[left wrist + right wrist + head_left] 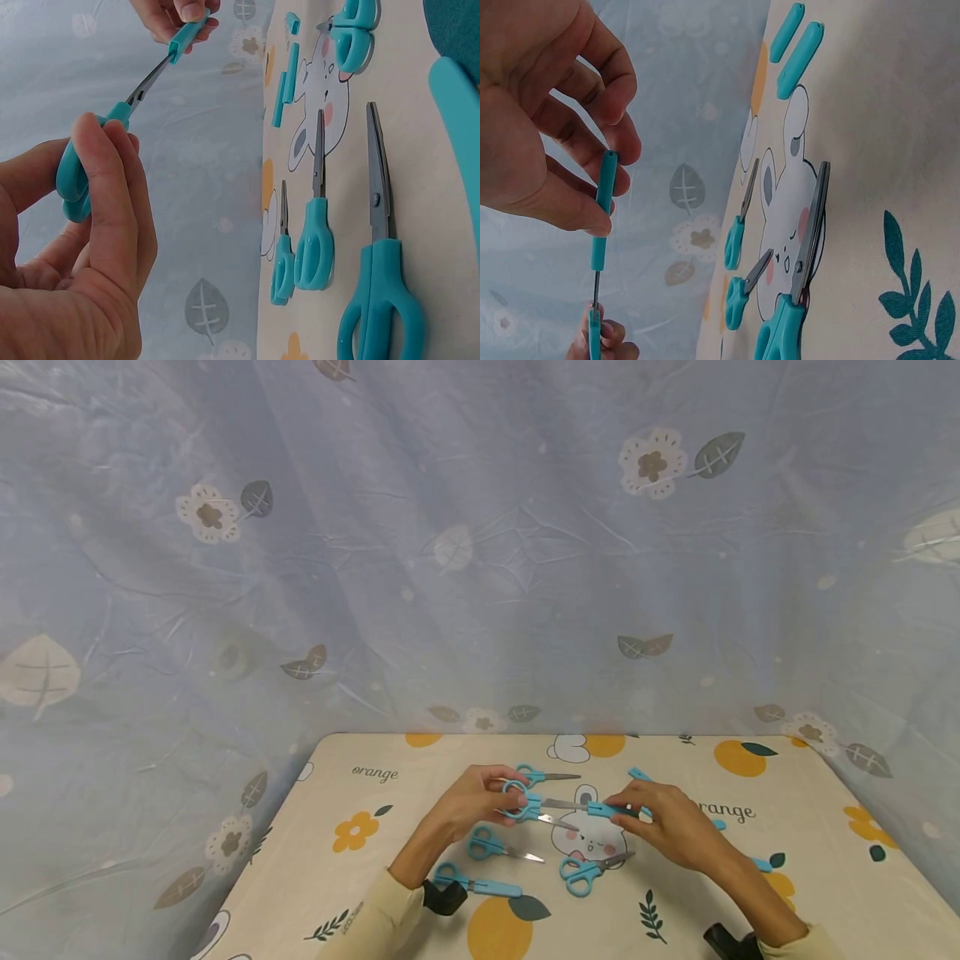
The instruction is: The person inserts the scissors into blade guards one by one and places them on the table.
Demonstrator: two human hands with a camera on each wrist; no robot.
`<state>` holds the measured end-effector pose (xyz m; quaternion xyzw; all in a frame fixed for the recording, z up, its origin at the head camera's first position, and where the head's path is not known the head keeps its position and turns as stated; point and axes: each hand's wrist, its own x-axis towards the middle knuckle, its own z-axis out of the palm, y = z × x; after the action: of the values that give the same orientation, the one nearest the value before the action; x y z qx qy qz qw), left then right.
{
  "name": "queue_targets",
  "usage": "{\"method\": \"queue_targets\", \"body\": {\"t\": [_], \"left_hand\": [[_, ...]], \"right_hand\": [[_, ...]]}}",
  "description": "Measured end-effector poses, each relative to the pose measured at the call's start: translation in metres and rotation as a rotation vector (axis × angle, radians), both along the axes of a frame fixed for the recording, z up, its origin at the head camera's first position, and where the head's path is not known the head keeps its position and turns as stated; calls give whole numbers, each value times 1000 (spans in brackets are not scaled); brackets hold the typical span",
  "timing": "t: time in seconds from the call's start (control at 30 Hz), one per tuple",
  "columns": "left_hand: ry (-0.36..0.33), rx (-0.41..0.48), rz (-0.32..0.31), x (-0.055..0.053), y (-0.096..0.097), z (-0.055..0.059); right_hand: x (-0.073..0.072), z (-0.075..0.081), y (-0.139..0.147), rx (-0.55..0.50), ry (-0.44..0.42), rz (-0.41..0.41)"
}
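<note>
My left hand (476,797) grips a pair of scissors (71,176) by its light-blue handles, above the table. Its closed grey blades point right, towards my right hand (667,822). Between thumb and fingers, that hand pinches a light-blue scissors cap (604,214). The blade tip meets the cap's open end; how far inside it sits is hidden. Beneath the hands lie more uncapped scissors: one pair (531,774) at the back, one (487,843) nearer the front and another (581,875) to the right. Capped scissors (497,888) lie by my left wrist.
Loose light-blue caps lie at the right, including one cap (637,773) behind my right hand and another cap (762,865) beside the right forearm. A patterned cream cloth (427,793) covers the table. Behind it hangs a grey-blue curtain (480,610).
</note>
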<state>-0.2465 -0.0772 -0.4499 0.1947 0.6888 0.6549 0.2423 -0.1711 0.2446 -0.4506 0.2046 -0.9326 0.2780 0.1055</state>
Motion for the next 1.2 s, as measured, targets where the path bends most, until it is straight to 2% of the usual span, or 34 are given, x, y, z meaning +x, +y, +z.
{"method": "queue_targets", "body": {"t": [0.2,0.47,0.8,1.03,1.2], "left_hand": [[-9,9,-8,0,4,-2],[-13,7,-9,2,7,-1],[-27,22,-14,3,10,-5],[-21,28,-13,4,11,-5],[-26,32,-17,5,11,-5]], "right_hand": [[-1,-1,-3,8,-3,8],[-2,-3,-5,37,37,22],[-2,-3,-8,19,53,45],[0,1,-10,17,-28,27],[1,1,-11,24,-33,29]]}}
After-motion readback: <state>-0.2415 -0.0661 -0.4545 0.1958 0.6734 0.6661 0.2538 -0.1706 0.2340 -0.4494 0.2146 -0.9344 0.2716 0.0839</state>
